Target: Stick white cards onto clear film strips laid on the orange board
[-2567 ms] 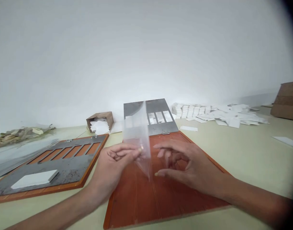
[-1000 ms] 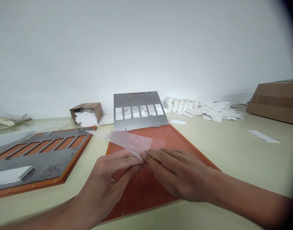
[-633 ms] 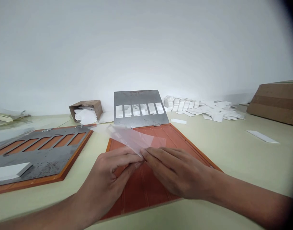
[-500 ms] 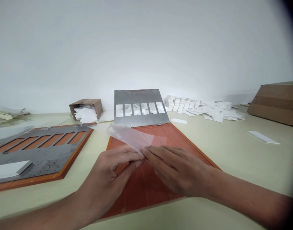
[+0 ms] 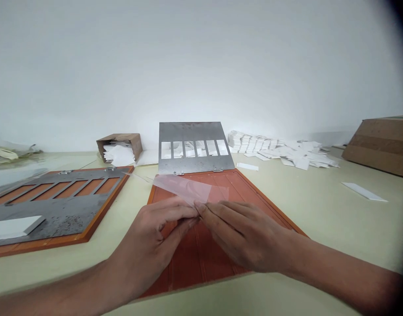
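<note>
Both my left hand [image 5: 158,241] and my right hand [image 5: 244,232] are closed, fingertips meeting over a reddish-brown grooved board [image 5: 185,272]. Pinched between them is a clear plastic film [image 5: 185,188], its far end spreading away over the board. The fingers hide the film's near edge. At the board's back edge, a grey metal plate [image 5: 190,131] with several rectangular slots stands raised on hinges.
To the left lies a second board with its slotted metal plate [image 5: 59,219] down, a white block [image 5: 17,227] on top. Behind are a cardboard box [image 5: 135,145] of white paper pieces, a pile of white cards [image 5: 300,153] and a larger carton [image 5: 379,145]. A white strip [image 5: 362,191] lies at right.
The view has shifted slightly. My hands keep nearly the same pose with the film between them; the film's far end lies a little differently.
</note>
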### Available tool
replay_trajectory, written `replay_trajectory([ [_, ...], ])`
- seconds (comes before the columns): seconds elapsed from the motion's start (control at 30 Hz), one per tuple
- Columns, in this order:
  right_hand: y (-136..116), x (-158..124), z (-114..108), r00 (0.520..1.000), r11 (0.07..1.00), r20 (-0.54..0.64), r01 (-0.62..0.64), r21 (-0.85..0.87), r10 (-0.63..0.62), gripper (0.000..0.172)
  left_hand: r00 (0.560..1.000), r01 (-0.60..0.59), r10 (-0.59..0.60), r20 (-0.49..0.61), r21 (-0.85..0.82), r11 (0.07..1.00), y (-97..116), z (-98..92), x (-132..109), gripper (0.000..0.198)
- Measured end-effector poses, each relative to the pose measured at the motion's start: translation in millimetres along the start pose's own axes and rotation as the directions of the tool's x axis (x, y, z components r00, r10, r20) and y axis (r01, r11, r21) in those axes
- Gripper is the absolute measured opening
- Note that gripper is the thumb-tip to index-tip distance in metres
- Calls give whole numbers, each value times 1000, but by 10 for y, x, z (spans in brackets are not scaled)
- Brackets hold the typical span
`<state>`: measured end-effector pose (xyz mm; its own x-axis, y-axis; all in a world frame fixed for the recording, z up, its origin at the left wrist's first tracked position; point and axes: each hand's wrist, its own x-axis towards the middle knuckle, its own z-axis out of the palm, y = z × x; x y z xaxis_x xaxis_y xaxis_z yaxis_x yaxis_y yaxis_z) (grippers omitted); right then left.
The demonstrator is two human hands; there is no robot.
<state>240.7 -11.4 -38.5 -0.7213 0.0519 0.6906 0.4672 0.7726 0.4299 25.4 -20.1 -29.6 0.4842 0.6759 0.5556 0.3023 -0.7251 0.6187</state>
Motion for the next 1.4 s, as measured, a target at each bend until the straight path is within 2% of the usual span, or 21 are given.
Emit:
replay_trajectory([
  [0.17,-4,-4,17,1000,999,-2,-2,-32,2,21,999,34,-34,15,5,999,-2,2,3,21],
  [0.47,11,-6,22,998,998,23,-63,19,62,22,997,53,-54,53,21,998,15,-11,-13,18],
  [0.73,22,-11,29,996,990,30,-81,116,78,25,999,14,-15,44,29,999,0,-11,-15,21],
  [0.93,-4,-11,24,997,995,16,-75,67,74,26,999,-25,23,43,51,998,-10,1,-18,22],
  [1.13,1,-28,38,995,993,39,-99,70,97,24,997,12,-16,82,55,998,-4,-6,-23,20],
  [1.27,15,-39,50,988,980,23,-152,129,150,23,996,33,-38,85,55,998,7,-15,-15,19],
  [1.4,45,-29,8,979,934,74,-203,293,189,18,992,111,-109,64,-20,994,5,-33,-5,18],
])
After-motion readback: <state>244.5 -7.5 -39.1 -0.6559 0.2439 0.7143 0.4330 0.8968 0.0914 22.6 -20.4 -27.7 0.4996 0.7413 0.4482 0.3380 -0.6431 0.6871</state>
